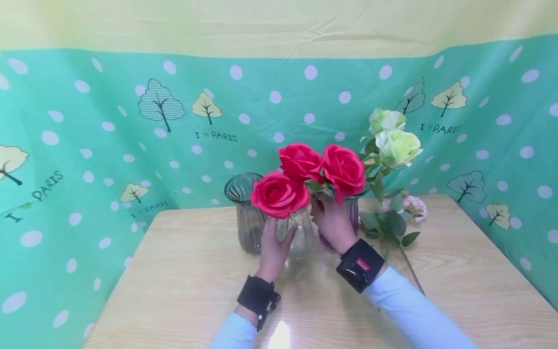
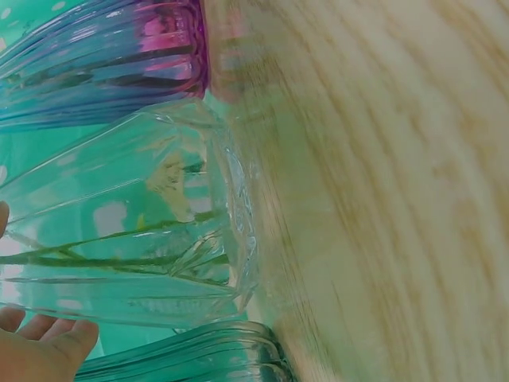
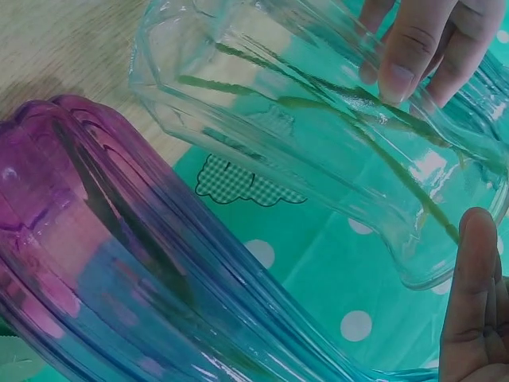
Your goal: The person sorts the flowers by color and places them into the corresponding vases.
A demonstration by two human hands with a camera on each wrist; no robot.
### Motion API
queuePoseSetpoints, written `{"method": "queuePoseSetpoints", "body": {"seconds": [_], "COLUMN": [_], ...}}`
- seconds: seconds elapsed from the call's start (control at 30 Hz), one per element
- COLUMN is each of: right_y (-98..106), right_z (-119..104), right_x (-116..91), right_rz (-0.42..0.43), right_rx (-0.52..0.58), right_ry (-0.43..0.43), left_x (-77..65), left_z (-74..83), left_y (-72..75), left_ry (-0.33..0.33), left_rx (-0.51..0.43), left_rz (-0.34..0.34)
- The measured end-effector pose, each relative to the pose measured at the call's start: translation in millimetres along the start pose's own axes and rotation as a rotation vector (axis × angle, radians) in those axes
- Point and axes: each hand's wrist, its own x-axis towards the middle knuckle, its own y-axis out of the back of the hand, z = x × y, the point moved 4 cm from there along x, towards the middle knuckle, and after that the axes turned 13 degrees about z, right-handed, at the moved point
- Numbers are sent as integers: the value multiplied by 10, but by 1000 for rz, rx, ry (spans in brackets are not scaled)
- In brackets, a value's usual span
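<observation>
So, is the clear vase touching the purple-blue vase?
Apart: the right wrist view shows the dotted backdrop between the clear vase and the purple-blue vase.

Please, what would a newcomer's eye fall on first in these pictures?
Probably the three red roses, bunched near the middle of the head view. Next, perhaps, the pale green flowers to their right, and the clear vase below the roses, held by the left hand.

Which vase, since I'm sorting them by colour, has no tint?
The middle vase of the three: it is clear and colourless, while the left vase is tinted greyish and the right vase runs from purple to blue.
</observation>
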Motion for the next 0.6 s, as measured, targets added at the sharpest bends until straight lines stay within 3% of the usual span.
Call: {"method": "queuePoseSetpoints", "body": {"seconds": [0.6], "right_y": [-67], "right_z": [80], "right_x": [15], "right_rz": [-58], "right_rx": [44], "right_ry": [-118], "left_x": [27], "left_z": [-14], "left_y": [-24], "left_ry": [63], "left_rx": [29], "left_rz": [-14]}}
